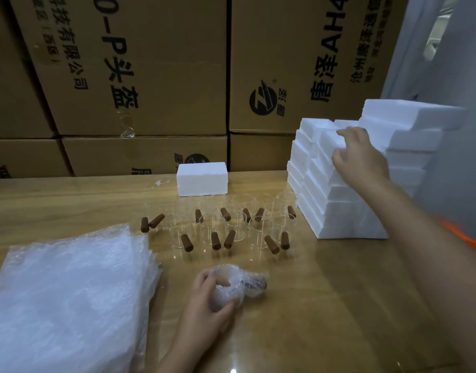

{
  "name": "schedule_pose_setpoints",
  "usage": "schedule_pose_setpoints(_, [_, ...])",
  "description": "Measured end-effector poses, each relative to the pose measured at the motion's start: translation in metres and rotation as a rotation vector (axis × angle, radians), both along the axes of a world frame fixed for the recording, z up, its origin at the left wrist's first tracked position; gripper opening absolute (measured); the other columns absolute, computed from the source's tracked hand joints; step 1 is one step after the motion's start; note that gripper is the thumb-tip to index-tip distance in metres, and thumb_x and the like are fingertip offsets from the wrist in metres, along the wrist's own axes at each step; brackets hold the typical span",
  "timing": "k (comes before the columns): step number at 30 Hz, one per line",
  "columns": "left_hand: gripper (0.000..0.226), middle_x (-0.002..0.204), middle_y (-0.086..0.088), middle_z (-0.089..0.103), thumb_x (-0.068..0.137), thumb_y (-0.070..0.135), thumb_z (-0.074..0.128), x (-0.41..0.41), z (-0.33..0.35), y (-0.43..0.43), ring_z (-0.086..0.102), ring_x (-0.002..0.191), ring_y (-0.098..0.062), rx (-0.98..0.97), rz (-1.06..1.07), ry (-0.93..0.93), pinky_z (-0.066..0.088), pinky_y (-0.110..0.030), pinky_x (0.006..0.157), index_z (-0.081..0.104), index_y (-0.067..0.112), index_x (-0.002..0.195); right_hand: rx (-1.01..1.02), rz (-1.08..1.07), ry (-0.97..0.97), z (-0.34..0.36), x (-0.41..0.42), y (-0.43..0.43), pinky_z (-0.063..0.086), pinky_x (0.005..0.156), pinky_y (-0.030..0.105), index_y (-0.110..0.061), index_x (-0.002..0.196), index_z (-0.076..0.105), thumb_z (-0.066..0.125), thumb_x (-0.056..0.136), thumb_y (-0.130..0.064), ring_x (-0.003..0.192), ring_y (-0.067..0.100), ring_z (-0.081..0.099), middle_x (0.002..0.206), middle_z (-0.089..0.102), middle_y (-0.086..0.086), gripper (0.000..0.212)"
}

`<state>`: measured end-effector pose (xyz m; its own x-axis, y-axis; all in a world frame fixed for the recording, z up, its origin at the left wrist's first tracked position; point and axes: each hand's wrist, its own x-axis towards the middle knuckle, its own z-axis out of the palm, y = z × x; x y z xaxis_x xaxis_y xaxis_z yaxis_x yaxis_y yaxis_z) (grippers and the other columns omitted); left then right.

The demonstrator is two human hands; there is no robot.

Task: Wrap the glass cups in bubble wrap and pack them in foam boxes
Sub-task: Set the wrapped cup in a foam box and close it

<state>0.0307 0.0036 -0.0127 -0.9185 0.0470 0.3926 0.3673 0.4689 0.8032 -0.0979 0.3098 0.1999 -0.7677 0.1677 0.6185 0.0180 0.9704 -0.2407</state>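
Glass cup [241,285], bundled in bubble wrap, rests on table [325,305] near front edge. Left hand [210,310] curls around it, thumb on top. Right hand [362,160] reaches far right, arm extended, fingers and thumb pinching top foam box [329,142] of stack [339,216]. Bare cups [231,227] cluster between hands. Bubble wrap sheets [70,292] fill left side — bare wood shows front right.
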Motion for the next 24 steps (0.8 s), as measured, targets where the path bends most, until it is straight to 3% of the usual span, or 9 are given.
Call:
schedule_pose_setpoints(2, [0.03, 0.114, 0.024, 0.045, 0.072, 0.014, 0.08, -0.001, 0.0, 0.0, 0.041, 0.111, 0.017, -0.022, 0.003, 0.012, 0.028, 0.002, 0.085, 0.058, 0.031, 0.085, 0.037, -0.056, 0.209, 0.011, 0.004, 0.009, 0.037, 0.065, 0.035, -0.014, 0.135, 0.043, 0.046, 0.094, -0.013, 0.084, 0.037, 0.057, 0.147, 0.031, 0.006, 0.041])
schedule_pose_setpoints(4, [0.032, 0.114, 0.023, 0.045, 0.072, 0.015, 0.081, -0.003, -0.001, 0.0, 0.041, 0.111, 0.017, -0.034, 0.006, 0.027, 0.028, 0.001, 0.085, 0.058, 0.033, 0.084, 0.077, -0.132, 0.314, 0.026, 0.006, 0.024, 0.039, 0.065, 0.04, -0.017, 0.137, 0.041, 0.048, 0.092, -0.008, 0.084, 0.04, 0.056, 0.15, 0.027, 0.009, 0.047])
schedule_pose_setpoints(8, [0.031, 0.115, 0.024, 0.045, 0.071, 0.017, 0.081, -0.004, -0.001, 0.0, 0.042, 0.111, 0.014, -0.042, 0.009, 0.029, 0.03, 0.0, 0.086, 0.056, 0.032, 0.081, 0.035, -0.358, 0.083, 0.052, 0.0, 0.058, 0.037, 0.069, 0.041, -0.022, 0.148, 0.021, 0.045, 0.094, -0.014, 0.106, 0.045, 0.053, 0.157, 0.012, 0.013, 0.059])
schedule_pose_setpoints(11, [0.032, 0.115, 0.022, 0.046, 0.07, 0.015, 0.082, -0.003, -0.001, 0.0, 0.042, 0.112, 0.014, -0.039, 0.017, 0.041, 0.031, 0.0, 0.086, 0.055, 0.029, 0.078, -0.034, -0.426, -0.051, 0.058, -0.003, 0.072, 0.038, 0.073, 0.044, -0.011, 0.145, 0.023, 0.047, 0.095, -0.019, 0.11, 0.049, 0.05, 0.146, 0.025, 0.021, 0.055])
schedule_pose_setpoints(19, [0.033, 0.116, 0.011, 0.05, 0.067, 0.009, 0.084, 0.002, 0.005, 0.001, 0.043, 0.112, 0.013, 0.032, 0.072, 0.075, 0.03, 0.001, 0.087, 0.055, 0.024, 0.073, 0.038, -0.183, 0.183, 0.056, 0.005, 0.07, 0.045, 0.08, 0.053, -0.007, 0.131, 0.047, 0.05, 0.091, -0.008, 0.102, 0.047, 0.05, 0.13, 0.038, 0.021, 0.04])
schedule_pose_setpoints(24, [0.037, 0.118, 0.009, 0.052, 0.066, 0.007, 0.084, 0.01, 0.02, 0.006, 0.046, 0.117, 0.001, 0.149, 0.123, 0.126, 0.033, -0.004, 0.09, 0.054, 0.028, 0.068, 0.039, 0.08, 0.398, 0.049, 0.03, 0.038, 0.046, 0.069, 0.045, -0.012, 0.13, 0.046, 0.054, 0.089, -0.013, 0.094, 0.04, 0.053, 0.125, 0.043, 0.018, 0.041])
